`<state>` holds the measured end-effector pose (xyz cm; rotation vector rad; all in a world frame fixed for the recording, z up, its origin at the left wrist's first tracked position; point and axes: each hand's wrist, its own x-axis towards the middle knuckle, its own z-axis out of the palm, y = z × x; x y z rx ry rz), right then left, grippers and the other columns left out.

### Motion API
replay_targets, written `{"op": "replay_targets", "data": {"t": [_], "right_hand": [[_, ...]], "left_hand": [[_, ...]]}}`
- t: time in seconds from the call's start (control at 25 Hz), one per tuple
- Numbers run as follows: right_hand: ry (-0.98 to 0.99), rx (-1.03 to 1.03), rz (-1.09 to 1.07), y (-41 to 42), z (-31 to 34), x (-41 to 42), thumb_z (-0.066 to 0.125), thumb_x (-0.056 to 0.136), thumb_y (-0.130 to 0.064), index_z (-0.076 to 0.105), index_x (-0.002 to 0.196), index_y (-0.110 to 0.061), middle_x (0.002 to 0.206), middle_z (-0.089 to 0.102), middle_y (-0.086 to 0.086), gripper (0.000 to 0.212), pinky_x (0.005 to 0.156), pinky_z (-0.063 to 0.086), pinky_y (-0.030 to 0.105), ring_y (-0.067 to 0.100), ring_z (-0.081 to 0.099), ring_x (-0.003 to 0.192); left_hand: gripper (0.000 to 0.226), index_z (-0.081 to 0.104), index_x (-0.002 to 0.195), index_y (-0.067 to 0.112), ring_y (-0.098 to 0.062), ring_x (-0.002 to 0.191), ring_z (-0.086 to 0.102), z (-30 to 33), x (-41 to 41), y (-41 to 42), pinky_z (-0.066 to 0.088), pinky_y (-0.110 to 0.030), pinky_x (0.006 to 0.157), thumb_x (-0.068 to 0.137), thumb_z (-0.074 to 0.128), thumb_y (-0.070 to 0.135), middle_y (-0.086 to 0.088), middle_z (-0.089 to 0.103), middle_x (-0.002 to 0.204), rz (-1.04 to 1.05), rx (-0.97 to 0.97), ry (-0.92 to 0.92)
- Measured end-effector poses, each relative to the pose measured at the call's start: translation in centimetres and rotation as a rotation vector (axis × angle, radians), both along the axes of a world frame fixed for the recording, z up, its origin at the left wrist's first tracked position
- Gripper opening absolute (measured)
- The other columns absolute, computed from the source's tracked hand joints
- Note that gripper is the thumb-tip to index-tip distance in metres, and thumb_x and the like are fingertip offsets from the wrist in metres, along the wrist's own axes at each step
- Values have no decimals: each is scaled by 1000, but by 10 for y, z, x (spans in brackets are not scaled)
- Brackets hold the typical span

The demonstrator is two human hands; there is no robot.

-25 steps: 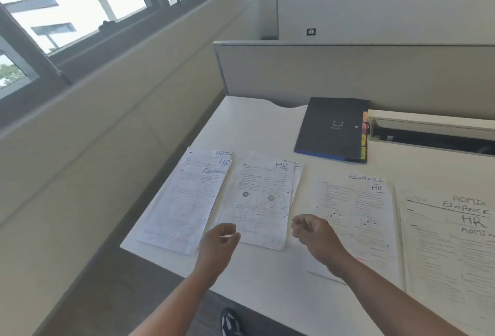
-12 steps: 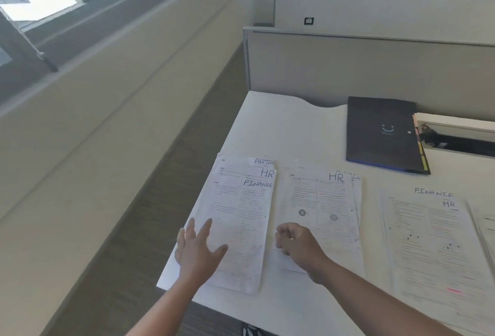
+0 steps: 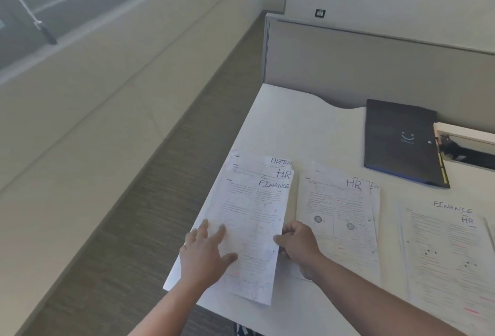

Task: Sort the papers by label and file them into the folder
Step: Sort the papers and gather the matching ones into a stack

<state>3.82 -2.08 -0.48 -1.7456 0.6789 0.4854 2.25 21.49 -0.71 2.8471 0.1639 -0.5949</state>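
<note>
Three paper stacks lie on the white desk (image 3: 300, 121). The leftmost stack (image 3: 254, 217) has a FINANCE sheet on top, with HR and ADMIN labels showing behind it. My left hand (image 3: 205, 252) rests flat on its lower left part, fingers spread. My right hand (image 3: 298, 244) pinches the right edge of the top FINANCE sheet. To the right is a stack topped HR (image 3: 340, 215), then one labelled FINANCE and HR (image 3: 450, 255). The dark folder (image 3: 399, 142) lies shut at the back of the desk, coloured tabs along its right side.
A grey partition (image 3: 375, 67) backs the desk. A cable tray opening (image 3: 468, 145) sits right of the folder. The desk's left edge drops to carpeted floor (image 3: 128, 228) beside a beige wall under a window.
Both hands moved left to the leftmost stack. The left hand opened and came down flat on it; the right hand took hold of the top sheet's right edge. The view panned left.
</note>
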Motion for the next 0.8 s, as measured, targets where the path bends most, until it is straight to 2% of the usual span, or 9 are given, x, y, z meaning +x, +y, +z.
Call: {"op": "replay_targets", "data": {"t": [0.08,0.16,0.24,0.4,0.48,0.52,0.6,0.68,0.8], "right_hand": [[-13,-53,12,-3,-3,-1,75,87,-1,68,92,-4,90,76,18,9,58,52,23,16,68,69],[-24,-64,22,-6,-1,-4,75,86,1,69,91,-4,77,73,11,9,57,52,21,13,66,63],[-26,-77,16,-12,3,-6,74,86,2,69,91,-3,70,68,4,8,55,51,20,11,63,60],[-54,-113,-16,-21,9,-11,72,88,-2,69,84,-9,75,68,2,9,55,51,23,13,62,63],[-82,-159,-10,-22,13,-15,71,89,-7,67,79,-14,78,69,-1,13,62,52,29,15,62,70],[-98,-180,-6,-22,15,-17,69,89,-7,65,79,-14,78,67,-3,13,63,50,27,16,60,72],[-134,-197,-30,-22,18,-22,63,93,-6,62,85,-8,83,65,0,9,59,44,21,19,59,74],[-152,-207,-92,-27,20,-25,57,98,-7,59,96,-2,95,67,7,6,59,40,23,25,62,85],[-140,-223,-127,-45,14,-37,51,103,-13,55,98,-9,84,64,7,7,58,40,26,19,55,66]], "left_hand": [[83,31,157,47,-31,154,20,0,3,-1,33,-50,118,84,58,78,2,14,172,31,-12,-20],[82,38,155,43,-31,151,26,1,3,-4,39,-48,115,84,57,79,4,21,170,86,-49,-56],[88,33,158,37,-32,150,29,0,5,-8,40,-48,113,84,58,78,4,23,169,114,-66,-76],[103,18,162,32,-34,152,25,-3,6,-12,38,-47,116,81,62,77,1,16,171,98,-47,-64],[105,17,162,32,-34,152,23,-3,6,-13,39,-47,115,79,61,80,1,14,171,76,-39,-41],[103,19,161,32,-34,152,23,-2,5,-13,40,-47,114,80,58,81,0,14,171,65,-30,-35],[97,23,161,31,-36,151,24,-1,2,-13,41,-46,113,84,50,83,-2,16,171,39,-8,-38],[91,27,160,29,-38,149,26,-3,3,-12,41,-46,113,88,42,83,-4,19,171,12,10,-49],[82,36,154,25,-38,146,30,-3,3,-13,44,-46,109,92,39,78,-4,22,170,10,30,-41]]}}
